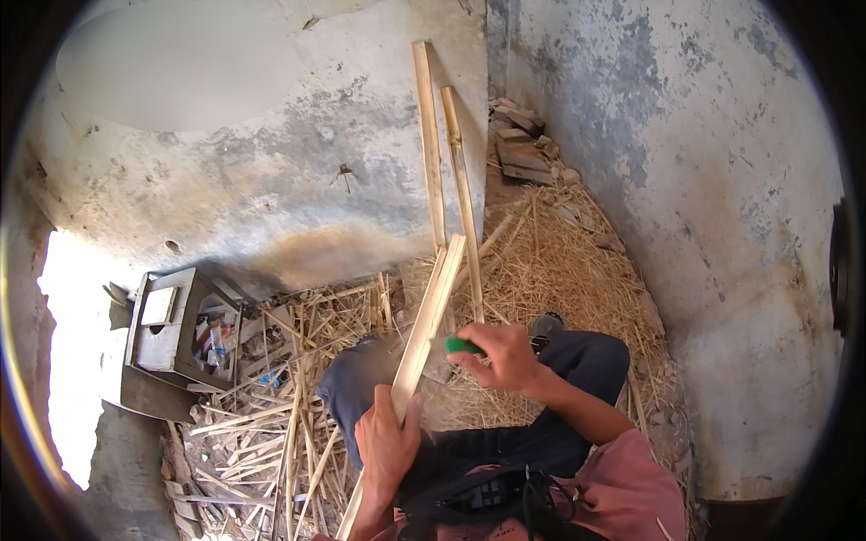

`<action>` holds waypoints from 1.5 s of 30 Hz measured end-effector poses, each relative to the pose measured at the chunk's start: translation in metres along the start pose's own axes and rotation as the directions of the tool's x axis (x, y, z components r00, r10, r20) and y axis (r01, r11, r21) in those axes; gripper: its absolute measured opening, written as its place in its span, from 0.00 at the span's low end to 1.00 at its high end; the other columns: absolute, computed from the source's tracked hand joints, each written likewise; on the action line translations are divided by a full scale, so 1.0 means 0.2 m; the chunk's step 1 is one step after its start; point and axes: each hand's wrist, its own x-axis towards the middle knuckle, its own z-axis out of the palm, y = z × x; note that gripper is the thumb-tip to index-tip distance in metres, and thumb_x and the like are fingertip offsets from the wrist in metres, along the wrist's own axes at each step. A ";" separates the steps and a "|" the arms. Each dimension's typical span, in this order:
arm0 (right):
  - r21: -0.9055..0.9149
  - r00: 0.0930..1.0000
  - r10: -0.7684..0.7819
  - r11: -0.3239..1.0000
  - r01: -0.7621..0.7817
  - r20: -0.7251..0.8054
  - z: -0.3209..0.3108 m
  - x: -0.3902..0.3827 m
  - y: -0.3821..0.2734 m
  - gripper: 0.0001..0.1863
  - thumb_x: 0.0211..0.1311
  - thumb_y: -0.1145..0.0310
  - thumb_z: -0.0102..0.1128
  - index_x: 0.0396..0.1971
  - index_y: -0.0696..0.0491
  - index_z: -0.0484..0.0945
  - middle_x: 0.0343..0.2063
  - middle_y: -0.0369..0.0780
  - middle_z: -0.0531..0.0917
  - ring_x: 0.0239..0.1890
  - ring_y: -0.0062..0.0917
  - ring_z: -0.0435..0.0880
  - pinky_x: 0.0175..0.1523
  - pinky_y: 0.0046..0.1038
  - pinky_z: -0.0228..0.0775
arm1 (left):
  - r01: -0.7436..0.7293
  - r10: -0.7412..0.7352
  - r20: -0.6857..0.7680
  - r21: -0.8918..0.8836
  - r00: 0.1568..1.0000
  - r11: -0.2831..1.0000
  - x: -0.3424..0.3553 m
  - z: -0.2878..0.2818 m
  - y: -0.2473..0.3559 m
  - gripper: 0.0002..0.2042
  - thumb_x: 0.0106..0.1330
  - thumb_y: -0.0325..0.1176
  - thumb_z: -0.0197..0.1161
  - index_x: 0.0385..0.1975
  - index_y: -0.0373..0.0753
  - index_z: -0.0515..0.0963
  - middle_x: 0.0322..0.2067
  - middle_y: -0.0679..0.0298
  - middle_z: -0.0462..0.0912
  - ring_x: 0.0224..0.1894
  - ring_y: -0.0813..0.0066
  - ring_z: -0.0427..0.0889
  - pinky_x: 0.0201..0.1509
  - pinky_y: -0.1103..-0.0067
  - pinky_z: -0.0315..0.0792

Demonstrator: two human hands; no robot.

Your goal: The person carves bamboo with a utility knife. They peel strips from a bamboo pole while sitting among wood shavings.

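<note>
A long, pale split bamboo strip (431,302) runs slantwise across my lap, its far end raised toward the wall. My left hand (386,442) is wrapped round its lower part, thumb on the near side. In my right hand (505,354) is a green-handled knife (463,346), gripped in a closed fist. Its short blade points left and meets or nearly meets the strip's right edge; blur hides the exact contact. The strip's lower end passes beneath my left forearm.
Two more bamboo strips (428,135) lean on the stained wall (225,198). Split pieces (271,442) litter the floor at left beside a wooden box (180,320) with small items. Straw and shavings (541,261) spread at right; stone slabs (523,158) lie in the far corner.
</note>
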 end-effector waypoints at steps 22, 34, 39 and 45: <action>-0.071 0.989 -0.145 0.987 0.145 -0.001 0.05 -0.01 -0.04 0.14 0.65 0.55 0.76 0.37 0.50 0.86 0.28 0.35 0.87 0.25 0.31 0.88 0.28 0.32 0.78 | -0.043 0.033 -0.088 -0.117 0.996 0.992 0.07 0.03 0.00 0.18 0.72 0.40 0.73 0.32 0.34 0.72 0.19 0.43 0.77 0.25 0.36 0.79 0.26 0.58 0.69; -0.103 0.923 0.268 0.947 -0.305 -0.278 -0.22 0.12 0.25 0.19 0.78 0.50 0.62 0.41 0.51 0.87 0.25 0.38 0.87 0.21 0.22 0.85 0.24 0.29 0.74 | 0.022 -0.020 0.047 -0.043 0.999 0.999 -0.08 0.00 -0.08 0.19 0.74 0.40 0.70 0.29 0.33 0.70 0.20 0.42 0.78 0.25 0.38 0.82 0.28 0.59 0.69; -0.053 0.966 0.136 0.987 -0.151 -0.218 -0.18 0.08 0.16 0.18 0.76 0.50 0.66 0.42 0.52 0.86 0.21 0.36 0.86 0.19 0.22 0.84 0.24 0.28 0.72 | 0.049 -0.052 -0.032 -0.081 0.998 0.995 -0.05 0.02 -0.09 0.20 0.73 0.40 0.72 0.28 0.33 0.71 0.20 0.43 0.78 0.25 0.38 0.82 0.27 0.59 0.69; -0.011 0.995 -0.094 0.995 0.094 0.027 0.06 0.00 0.00 0.15 0.69 0.54 0.73 0.39 0.52 0.85 0.28 0.38 0.88 0.26 0.32 0.89 0.29 0.32 0.77 | 0.022 -0.032 -0.111 -0.090 0.993 0.996 0.03 0.02 -0.04 0.19 0.70 0.41 0.75 0.30 0.33 0.74 0.21 0.47 0.82 0.25 0.43 0.85 0.28 0.61 0.73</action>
